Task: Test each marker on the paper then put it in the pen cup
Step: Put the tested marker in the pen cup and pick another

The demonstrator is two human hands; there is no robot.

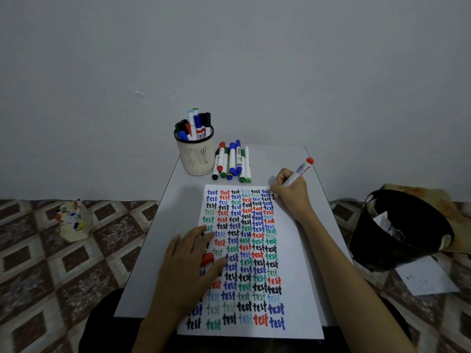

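Observation:
A white paper [293, 250] covered with rows of the word "test" in several colours lies on the small table. My right hand [289, 193] grips a red-ended marker [299, 171], its tip down on the paper's top right corner. My left hand [190, 261] lies flat on the paper's left side, with a red marker cap [207, 258] tucked between its fingers. A beige mesh pen cup [196, 155] at the table's far left holds several markers. Beside it lies a row of loose markers [233, 161].
The white table [265, 159] stands against a grey wall. A black waste bin [400, 230] sits on the patterned floor at the right, with a loose sheet [428, 276] by it. A small beige holder of markers [72, 221] stands on the floor at the left.

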